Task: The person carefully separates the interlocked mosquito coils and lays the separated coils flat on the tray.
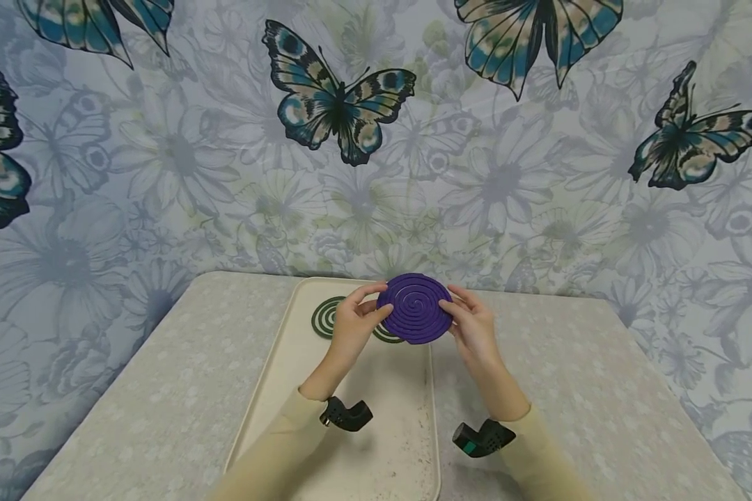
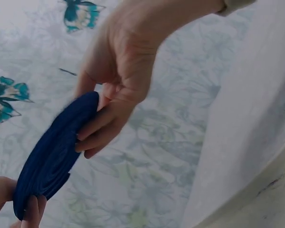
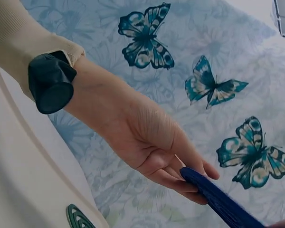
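A purple mosquito coil [image 1: 416, 308], round and flat with tightly wound turns, is raised between both hands, its spiral face toward the head camera. My left hand [image 1: 351, 323] pinches its left edge, thumb on the near face and fingers behind. The opposite edge is pinched by my right hand [image 1: 476, 330] in the same way. Seen nearly edge-on in the left wrist view, the coil [image 2: 57, 152] looks dark blue. Two green coils lie beyond on the tray: one [image 1: 323, 318] is partly covered by the left hand, the other [image 1: 388, 335] mostly hidden behind the purple coil.
A cream tray [image 1: 376, 445] with dark specks along its right side lies on the pale patterned table [image 1: 558, 390]. Behind the table hangs a butterfly-print backdrop [image 1: 489, 209]. Black cameras [image 1: 346, 415] are strapped at both wrists.
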`<control>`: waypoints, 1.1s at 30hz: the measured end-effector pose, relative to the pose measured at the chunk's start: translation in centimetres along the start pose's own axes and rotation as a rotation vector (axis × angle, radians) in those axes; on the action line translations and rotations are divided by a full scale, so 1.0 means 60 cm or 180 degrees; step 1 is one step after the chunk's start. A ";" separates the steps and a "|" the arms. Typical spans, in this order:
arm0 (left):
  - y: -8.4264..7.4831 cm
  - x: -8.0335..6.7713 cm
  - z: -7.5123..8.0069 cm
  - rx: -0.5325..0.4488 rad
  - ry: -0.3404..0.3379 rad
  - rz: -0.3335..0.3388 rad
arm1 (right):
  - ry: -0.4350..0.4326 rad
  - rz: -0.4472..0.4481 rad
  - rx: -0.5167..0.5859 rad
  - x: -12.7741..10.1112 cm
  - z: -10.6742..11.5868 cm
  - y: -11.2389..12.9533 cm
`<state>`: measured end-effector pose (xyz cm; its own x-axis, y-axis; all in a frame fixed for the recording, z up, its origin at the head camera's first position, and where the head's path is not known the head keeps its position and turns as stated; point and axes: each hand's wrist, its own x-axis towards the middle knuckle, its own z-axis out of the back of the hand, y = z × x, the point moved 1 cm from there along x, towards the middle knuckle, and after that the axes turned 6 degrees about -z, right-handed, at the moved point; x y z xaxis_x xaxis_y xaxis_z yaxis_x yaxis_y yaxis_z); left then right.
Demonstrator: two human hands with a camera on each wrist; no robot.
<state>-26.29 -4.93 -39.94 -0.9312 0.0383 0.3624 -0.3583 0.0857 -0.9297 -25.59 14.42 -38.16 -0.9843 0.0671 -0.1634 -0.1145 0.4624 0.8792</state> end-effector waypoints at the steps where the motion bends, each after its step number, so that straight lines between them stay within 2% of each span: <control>1: -0.006 -0.001 0.004 0.0013 -0.0059 0.0027 | 0.0056 -0.0034 -0.0012 -0.004 -0.004 0.000; 4: -0.018 -0.002 0.013 0.0043 -0.0114 0.0012 | 0.0234 -0.0151 -0.0100 -0.015 -0.009 0.003; 8: -0.027 -0.003 0.015 0.0021 -0.0046 -0.0033 | 0.0377 -0.0280 -0.0100 -0.025 -0.010 0.007; 12: -0.032 -0.009 0.012 0.0248 0.0054 -0.0067 | 0.0456 -0.0337 -0.0152 -0.031 -0.011 0.012; 14: -0.030 -0.012 0.009 0.0503 0.0165 -0.0108 | 0.0448 -0.0344 -0.0179 -0.033 -0.011 0.016; 18: -0.022 -0.019 -0.003 0.1023 0.0525 -0.0286 | 0.0378 -0.0288 -0.0176 -0.035 -0.010 0.021; 21: -0.019 -0.025 -0.013 0.1136 0.0735 -0.0318 | 0.0376 -0.0222 -0.0094 -0.037 -0.011 0.023; 24: -0.019 -0.030 -0.022 0.0950 0.0775 -0.0108 | 0.0495 -0.0073 0.0017 -0.041 -0.014 0.024; 27: -0.023 -0.034 -0.029 0.0547 0.0720 0.0227 | 0.0764 0.0201 -0.0042 -0.045 -0.019 0.020; 30: -0.030 -0.037 -0.033 0.0114 0.0632 0.0495 | 0.1014 0.0508 -0.0379 -0.047 -0.023 0.012; 33: -0.037 -0.041 -0.036 -0.0105 0.0511 0.0590 | 0.1047 0.0738 -0.0793 -0.047 -0.025 0.003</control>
<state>-23.05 -3.06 -38.60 -0.9574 0.2139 0.1942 -0.1775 0.0948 -0.9795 -23.05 12.98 -36.90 -0.9734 -0.1586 0.1650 0.1242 0.2394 0.9629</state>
